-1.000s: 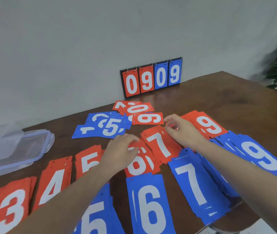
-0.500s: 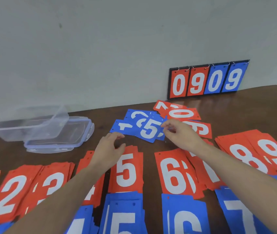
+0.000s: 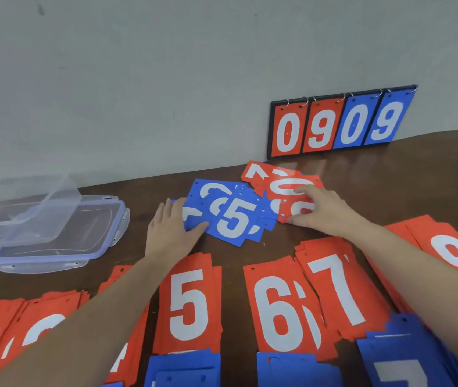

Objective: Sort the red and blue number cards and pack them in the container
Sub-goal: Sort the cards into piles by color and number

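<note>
A loose heap of blue number cards (image 3: 233, 216), a 5 on top, lies mid-table beside a loose heap of red number cards (image 3: 281, 182). My left hand (image 3: 172, 233) rests flat on the blue heap's left edge, thumb on a card. My right hand (image 3: 320, 210) lies spread over the red heap, fingers and thumb touching the cards. Sorted red stacks sit nearer me: a 5 stack (image 3: 188, 303), a 6 stack (image 3: 278, 311), a 7 stack (image 3: 336, 289). Blue stacks (image 3: 183, 370) line the bottom edge. The clear plastic container (image 3: 26, 213) stands at the left.
The container sits partly on its blue-rimmed lid (image 3: 82, 241). A flip scoreboard (image 3: 342, 124) reading 0909 leans against the wall at the back right. More red stacks lie at the lower left (image 3: 40, 325) and far right (image 3: 457, 252). The table is dark wood.
My left hand has moved forward onto the blue heap. My right hand has shifted right from the blue 5 card onto the red heap.
</note>
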Action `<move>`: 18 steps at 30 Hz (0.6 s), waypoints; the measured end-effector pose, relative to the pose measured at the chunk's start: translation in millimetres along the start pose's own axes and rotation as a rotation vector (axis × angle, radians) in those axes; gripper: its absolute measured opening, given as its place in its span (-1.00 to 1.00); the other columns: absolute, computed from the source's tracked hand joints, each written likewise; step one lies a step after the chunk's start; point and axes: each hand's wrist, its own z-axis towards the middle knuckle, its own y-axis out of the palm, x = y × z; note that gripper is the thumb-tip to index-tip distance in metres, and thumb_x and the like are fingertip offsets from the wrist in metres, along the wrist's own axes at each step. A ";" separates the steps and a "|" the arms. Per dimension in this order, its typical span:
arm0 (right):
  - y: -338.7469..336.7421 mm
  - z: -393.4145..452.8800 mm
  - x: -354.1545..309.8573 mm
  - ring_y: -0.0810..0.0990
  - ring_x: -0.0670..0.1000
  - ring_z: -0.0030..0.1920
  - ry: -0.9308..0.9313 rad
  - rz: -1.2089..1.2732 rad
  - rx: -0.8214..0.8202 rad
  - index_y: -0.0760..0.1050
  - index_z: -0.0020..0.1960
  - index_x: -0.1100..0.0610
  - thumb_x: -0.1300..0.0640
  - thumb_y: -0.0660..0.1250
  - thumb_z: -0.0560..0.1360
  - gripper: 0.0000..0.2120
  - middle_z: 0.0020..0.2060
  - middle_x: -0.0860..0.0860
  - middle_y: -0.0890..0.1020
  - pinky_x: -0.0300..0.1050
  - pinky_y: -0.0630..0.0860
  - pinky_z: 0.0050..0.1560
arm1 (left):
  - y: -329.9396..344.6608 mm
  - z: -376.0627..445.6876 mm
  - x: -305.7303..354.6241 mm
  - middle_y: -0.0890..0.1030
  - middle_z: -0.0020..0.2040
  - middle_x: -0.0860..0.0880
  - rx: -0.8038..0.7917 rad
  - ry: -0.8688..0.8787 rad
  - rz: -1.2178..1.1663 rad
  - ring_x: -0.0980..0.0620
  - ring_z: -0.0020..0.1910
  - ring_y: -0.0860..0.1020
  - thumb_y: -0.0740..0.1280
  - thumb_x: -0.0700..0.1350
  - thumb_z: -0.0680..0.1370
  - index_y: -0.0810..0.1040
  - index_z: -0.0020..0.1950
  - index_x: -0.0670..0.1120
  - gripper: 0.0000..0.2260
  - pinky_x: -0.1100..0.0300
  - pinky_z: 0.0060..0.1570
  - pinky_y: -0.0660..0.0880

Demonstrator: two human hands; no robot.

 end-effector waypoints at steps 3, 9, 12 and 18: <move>-10.5 0.4 20.1 0.31 0.11 0.46 0.049 0.019 -0.055 0.26 0.51 -0.12 -0.18 0.55 0.36 -0.18 0.45 0.02 0.40 0.17 0.32 0.44 | 4.3 5.9 -6.9 0.19 0.62 -0.07 -0.018 0.008 0.026 -0.07 0.61 0.11 0.28 0.33 0.54 0.18 0.60 0.03 -0.27 -0.03 0.56 0.09; -8.9 7.2 24.0 0.41 0.03 0.38 -0.005 0.000 -0.015 0.25 0.51 -0.13 -0.18 0.56 0.36 -0.17 0.36 -0.09 0.49 0.02 0.40 0.29 | 3.9 3.9 -4.5 0.36 0.54 -0.01 0.021 0.045 -0.005 -0.05 0.55 0.26 0.32 0.26 0.55 0.27 0.56 0.08 -0.37 -0.04 0.52 0.18; -1.5 7.5 17.8 0.40 0.01 0.37 -0.055 0.000 -0.020 0.37 0.47 -0.11 -0.20 0.52 0.39 -0.29 0.36 -0.06 0.50 0.03 0.43 0.34 | 0.9 1.2 -2.3 0.51 0.39 0.03 0.053 0.026 -0.052 -0.06 0.39 0.44 0.36 0.22 0.54 0.34 0.50 0.07 -0.42 -0.06 0.41 0.34; -0.7 23.2 -0.4 0.31 0.06 0.45 -0.052 -0.007 0.183 0.49 0.37 -0.09 -0.24 0.32 0.54 -0.54 0.42 0.00 0.45 0.11 0.32 0.41 | -14.2 -2.7 -5.5 0.54 0.26 0.11 0.005 -0.068 -0.341 0.11 0.16 0.52 0.50 0.04 0.49 0.37 0.46 0.06 -0.42 0.15 0.14 0.46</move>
